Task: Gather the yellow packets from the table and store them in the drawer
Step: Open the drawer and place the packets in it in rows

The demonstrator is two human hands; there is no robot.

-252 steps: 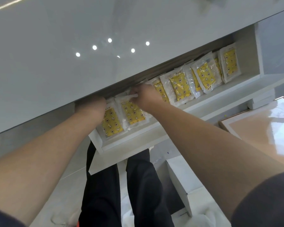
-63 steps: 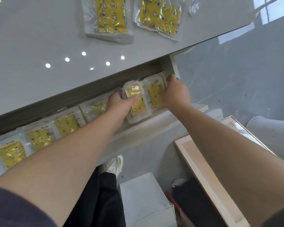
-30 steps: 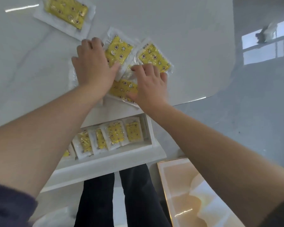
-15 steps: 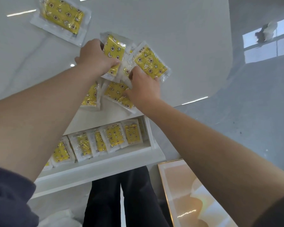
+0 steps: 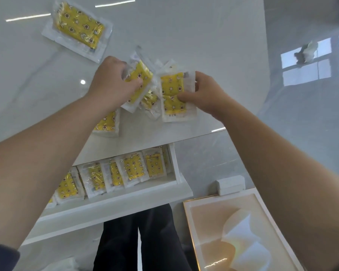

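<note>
Over the glossy white table (image 5: 204,45), my left hand (image 5: 112,85) grips a yellow packet (image 5: 138,81), lifted and tilted. My right hand (image 5: 207,92) pinches another yellow packet (image 5: 173,96) by its right edge. A crumpled packet (image 5: 150,100) sits between the two. One more packet (image 5: 107,122) lies flat near the table's front edge, partly under my left forearm. A further packet (image 5: 78,28) lies apart at the far left. Below the table edge the white drawer (image 5: 125,198) stands open, with a row of several yellow packets (image 5: 132,169) upright inside it.
My dark trouser legs (image 5: 141,241) stand under the drawer. A gold-framed panel (image 5: 233,231) lies on the floor at the lower right, with a small white box (image 5: 230,183) behind it. The grey floor reflects a window at the right.
Both hands have lifted their packets off the table and turned them more upright. The right hand's packet swung from slanted to nearly vertical. The view tilted slightly.
</note>
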